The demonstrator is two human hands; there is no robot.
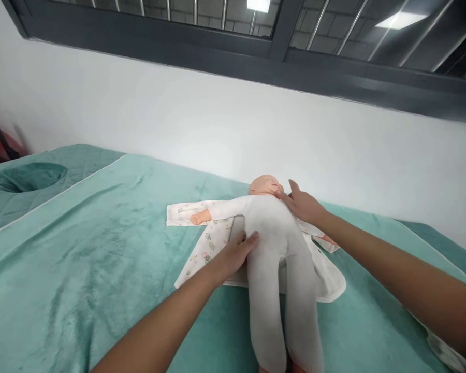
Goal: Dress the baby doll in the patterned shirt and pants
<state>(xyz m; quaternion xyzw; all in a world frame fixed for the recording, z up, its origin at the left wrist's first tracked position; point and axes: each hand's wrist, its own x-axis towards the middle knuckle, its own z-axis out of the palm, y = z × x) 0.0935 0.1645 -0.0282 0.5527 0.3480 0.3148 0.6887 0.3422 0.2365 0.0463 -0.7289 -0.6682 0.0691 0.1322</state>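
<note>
A baby doll (267,233) in pale grey-white trousers lies on its back, its head toward the wall and its legs toward me. Beneath it a white baby shirt (206,248) with small printed figures is spread open, one sleeve out to the left under the doll's arm. My left hand (236,254) grips the doll's side at the waist; some of its fingers are hidden. At the doll's neck and shoulder, my right hand (301,203) rests with thumb raised and fingers stretched out. The doll's other arm is mostly covered by my right hand and forearm.
A green plush cover (112,259) lies over the bed, with a round face hole (29,177) at far left. Behind it rises a white wall (171,119) below a dark-framed barred window (233,44). Pale cloth (448,347) shows at lower right, partly behind my forearm.
</note>
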